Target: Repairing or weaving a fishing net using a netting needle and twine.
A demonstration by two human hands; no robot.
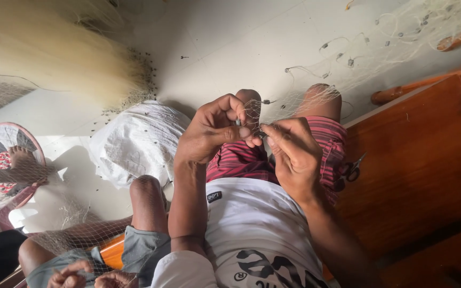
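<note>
Seated on a wooden bench [422, 160], we pinch a fine fishing net [289, 109] between our left hand [212, 130] and right hand [294, 152] above our striped shorts [244, 160], fingertips closed on the mesh beside a small lead weight [238, 122], another person's hands [89, 276] working nearby.

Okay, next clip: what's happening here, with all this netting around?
A seated person works on a fine fishing net draped over their knees. The left hand pinches a small grey weight on the mesh, and the right hand holds the netting beside it. Scissors lie by the right thigh on a wooden bench. At lower left, another person's hands handle more net.
</note>
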